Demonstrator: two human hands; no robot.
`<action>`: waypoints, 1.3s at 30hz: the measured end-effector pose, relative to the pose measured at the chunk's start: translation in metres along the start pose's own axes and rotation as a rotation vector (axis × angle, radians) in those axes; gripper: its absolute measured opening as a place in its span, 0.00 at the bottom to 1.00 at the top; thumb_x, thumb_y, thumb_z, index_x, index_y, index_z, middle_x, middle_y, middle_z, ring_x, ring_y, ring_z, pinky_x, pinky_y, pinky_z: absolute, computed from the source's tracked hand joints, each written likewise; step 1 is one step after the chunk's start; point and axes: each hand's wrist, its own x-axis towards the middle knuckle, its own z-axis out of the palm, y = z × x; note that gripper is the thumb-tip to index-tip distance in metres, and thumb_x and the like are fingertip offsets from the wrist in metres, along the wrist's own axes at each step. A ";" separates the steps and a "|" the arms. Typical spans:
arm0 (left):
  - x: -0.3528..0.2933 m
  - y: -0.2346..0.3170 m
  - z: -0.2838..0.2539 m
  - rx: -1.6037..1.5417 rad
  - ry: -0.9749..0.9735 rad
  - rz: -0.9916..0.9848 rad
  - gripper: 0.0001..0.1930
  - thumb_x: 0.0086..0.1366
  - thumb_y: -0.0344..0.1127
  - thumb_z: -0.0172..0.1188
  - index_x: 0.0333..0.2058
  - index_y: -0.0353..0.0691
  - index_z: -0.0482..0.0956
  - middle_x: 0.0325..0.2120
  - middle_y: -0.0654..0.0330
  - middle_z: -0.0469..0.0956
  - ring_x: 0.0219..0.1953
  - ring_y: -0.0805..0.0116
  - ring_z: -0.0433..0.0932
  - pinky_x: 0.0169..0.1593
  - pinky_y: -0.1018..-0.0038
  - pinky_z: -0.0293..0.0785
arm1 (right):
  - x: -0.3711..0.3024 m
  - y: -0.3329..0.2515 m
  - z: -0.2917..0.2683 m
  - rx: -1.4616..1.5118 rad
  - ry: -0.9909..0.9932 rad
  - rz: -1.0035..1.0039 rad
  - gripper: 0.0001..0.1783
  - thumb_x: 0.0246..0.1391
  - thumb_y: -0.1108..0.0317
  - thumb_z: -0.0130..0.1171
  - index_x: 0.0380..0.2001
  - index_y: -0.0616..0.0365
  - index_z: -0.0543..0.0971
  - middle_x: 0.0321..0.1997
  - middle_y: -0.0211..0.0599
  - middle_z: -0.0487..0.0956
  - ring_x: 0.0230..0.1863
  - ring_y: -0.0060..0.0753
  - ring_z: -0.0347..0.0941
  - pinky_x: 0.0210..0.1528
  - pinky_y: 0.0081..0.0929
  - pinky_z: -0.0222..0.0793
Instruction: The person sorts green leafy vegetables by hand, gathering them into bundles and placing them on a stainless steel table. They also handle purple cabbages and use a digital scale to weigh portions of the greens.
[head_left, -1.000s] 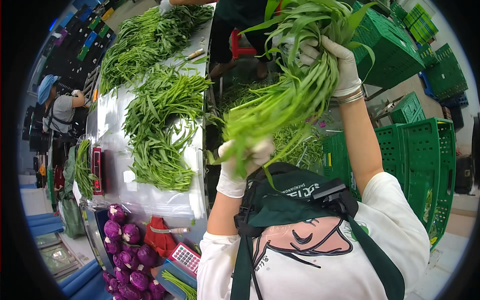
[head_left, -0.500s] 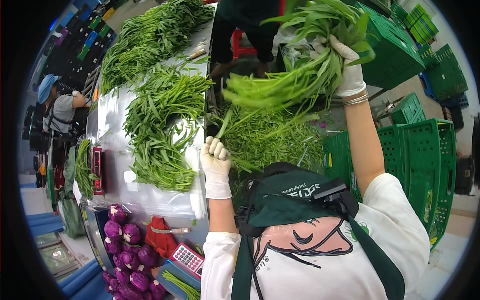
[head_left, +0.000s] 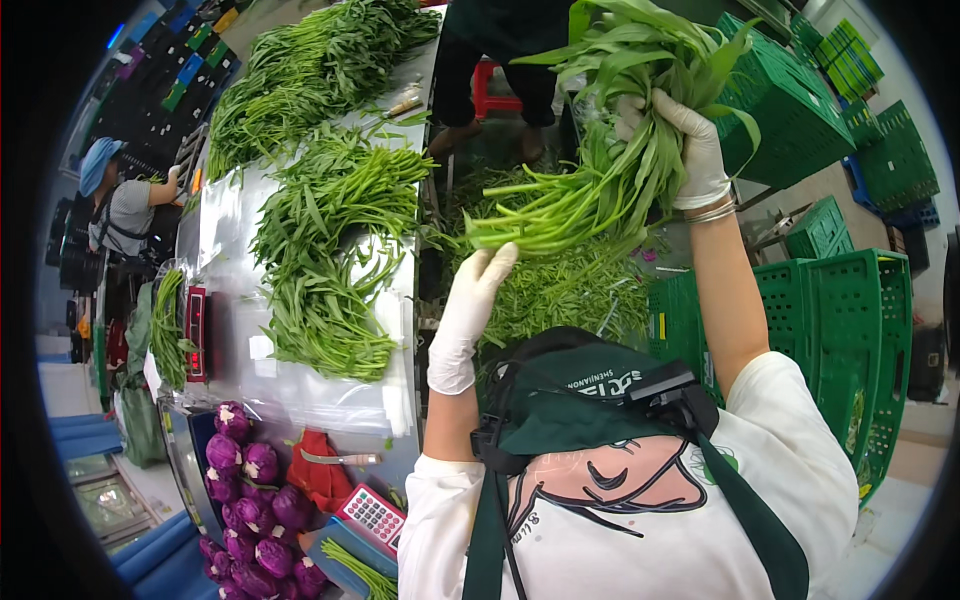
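My gloved right hand [head_left: 688,150] is raised and wrapped round a bunch of water spinach [head_left: 570,210] near its leafy end. The leaves spread above the fist, and the pale green stems point left toward my other hand. My gloved left hand [head_left: 478,300] reaches up with fingers stretched out, their tips at the cut stem ends. Beneath the bunch lies a heap of green trimmings [head_left: 570,300]. On the metal table [head_left: 230,250] to the left rest loose water spinach in a near pile [head_left: 335,200] and a larger far pile [head_left: 310,80].
Green crates [head_left: 835,340] stand at the right, with another crate [head_left: 785,105] farther back. Purple cabbages [head_left: 255,510], a knife [head_left: 345,459], a red cloth [head_left: 318,475] and a calculator [head_left: 372,518] lie at the near left. One person [head_left: 125,195] works at far left; another person's legs [head_left: 495,60] show ahead.
My left hand has risen from the table edge to the stem ends, its curled fingers now extended. The bunch has stopped swinging, and the loose stem by my left hand is gone from view.
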 end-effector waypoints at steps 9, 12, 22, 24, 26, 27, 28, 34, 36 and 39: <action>0.009 0.014 0.017 0.431 -0.029 -0.076 0.21 0.60 0.50 0.57 0.31 0.33 0.80 0.22 0.55 0.77 0.25 0.74 0.72 0.32 0.75 0.67 | -0.006 0.016 0.011 -0.146 0.171 -0.201 0.13 0.52 0.71 0.57 0.41 0.65 0.74 0.37 0.42 0.78 0.36 0.30 0.76 0.39 0.26 0.75; 0.005 0.005 0.013 0.016 -0.026 -0.017 0.15 0.60 0.42 0.59 0.35 0.33 0.80 0.26 0.62 0.79 0.28 0.80 0.72 0.33 0.80 0.67 | -0.006 0.016 0.012 -0.134 0.182 -0.258 0.13 0.53 0.71 0.56 0.41 0.65 0.74 0.36 0.41 0.77 0.35 0.31 0.76 0.39 0.27 0.74; -0.007 -0.032 0.019 -1.053 -0.320 -0.119 0.31 0.53 0.31 0.54 0.57 0.33 0.60 0.52 0.49 0.67 0.56 0.55 0.66 0.58 0.58 0.66 | 0.002 0.013 -0.002 0.278 -0.101 -0.079 0.14 0.53 0.67 0.56 0.40 0.65 0.72 0.31 0.38 0.76 0.28 0.29 0.71 0.32 0.26 0.69; -0.012 -0.032 0.025 -0.850 -0.244 -0.267 0.29 0.54 0.26 0.57 0.56 0.36 0.62 0.51 0.53 0.70 0.53 0.61 0.70 0.56 0.64 0.69 | 0.001 0.016 0.003 0.346 -0.119 -0.063 0.13 0.54 0.67 0.56 0.39 0.65 0.72 0.30 0.37 0.75 0.28 0.29 0.70 0.31 0.26 0.68; -0.012 -0.030 0.036 -0.779 -0.229 -0.241 0.29 0.55 0.25 0.58 0.57 0.37 0.62 0.49 0.57 0.70 0.50 0.67 0.72 0.54 0.70 0.69 | 0.000 0.018 0.007 0.262 -0.059 -0.117 0.13 0.54 0.67 0.56 0.38 0.65 0.72 0.30 0.37 0.75 0.28 0.29 0.69 0.31 0.26 0.67; -0.011 -0.029 0.041 -0.742 -0.219 -0.228 0.29 0.55 0.24 0.59 0.57 0.38 0.62 0.49 0.59 0.70 0.49 0.70 0.72 0.54 0.73 0.69 | 0.000 0.019 0.008 0.221 -0.029 -0.143 0.13 0.54 0.66 0.56 0.38 0.65 0.72 0.30 0.37 0.75 0.28 0.29 0.69 0.31 0.25 0.67; -0.011 -0.033 0.044 -0.794 -0.213 -0.156 0.28 0.55 0.25 0.59 0.56 0.39 0.63 0.47 0.61 0.71 0.47 0.71 0.72 0.52 0.74 0.68 | 0.000 0.019 0.009 0.193 -0.029 -0.181 0.13 0.54 0.66 0.56 0.38 0.65 0.72 0.29 0.37 0.75 0.28 0.29 0.69 0.32 0.25 0.67; -0.009 -0.050 0.051 -0.692 -0.264 -0.197 0.27 0.60 0.33 0.60 0.57 0.40 0.63 0.49 0.59 0.71 0.50 0.69 0.71 0.53 0.69 0.69 | -0.004 0.018 0.003 0.174 -0.006 -0.121 0.15 0.55 0.68 0.52 0.42 0.66 0.67 0.32 0.35 0.67 0.30 0.28 0.59 0.33 0.24 0.58; -0.016 -0.050 0.054 -0.680 -0.245 -0.134 0.24 0.61 0.34 0.58 0.55 0.40 0.65 0.49 0.58 0.71 0.49 0.69 0.71 0.52 0.69 0.69 | -0.006 0.019 0.006 0.162 0.005 -0.122 0.14 0.55 0.67 0.52 0.40 0.66 0.67 0.31 0.35 0.67 0.30 0.28 0.59 0.33 0.24 0.58; -0.016 -0.057 0.054 -0.644 -0.295 -0.105 0.21 0.63 0.34 0.55 0.54 0.40 0.66 0.49 0.58 0.71 0.49 0.69 0.72 0.49 0.70 0.71 | -0.006 0.021 0.003 0.128 0.063 -0.104 0.14 0.55 0.65 0.53 0.37 0.66 0.67 0.30 0.35 0.66 0.30 0.27 0.59 0.33 0.24 0.58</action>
